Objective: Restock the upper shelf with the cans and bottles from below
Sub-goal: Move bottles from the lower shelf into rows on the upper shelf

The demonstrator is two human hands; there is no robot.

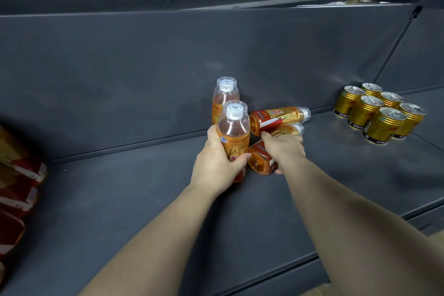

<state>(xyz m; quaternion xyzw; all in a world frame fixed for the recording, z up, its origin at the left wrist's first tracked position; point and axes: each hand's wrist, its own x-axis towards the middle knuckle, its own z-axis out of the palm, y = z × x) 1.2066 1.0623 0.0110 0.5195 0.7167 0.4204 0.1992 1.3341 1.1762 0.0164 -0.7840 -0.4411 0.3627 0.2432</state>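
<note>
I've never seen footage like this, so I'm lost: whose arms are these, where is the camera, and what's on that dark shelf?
There is no machine here. These are a person's two bare arms, filmed by one wide-angle camera worn on the head, looking forward and down. The dark shelf carries four orange drink bottles and a cluster of gold cans at the right. The left hand has its grip round the front upright bottle; a second upright bottle stands behind it. The right hand grips the nearer lying bottle; another lying bottle rests just beyond it. Red packs show, blurred, at the left edge.
</note>
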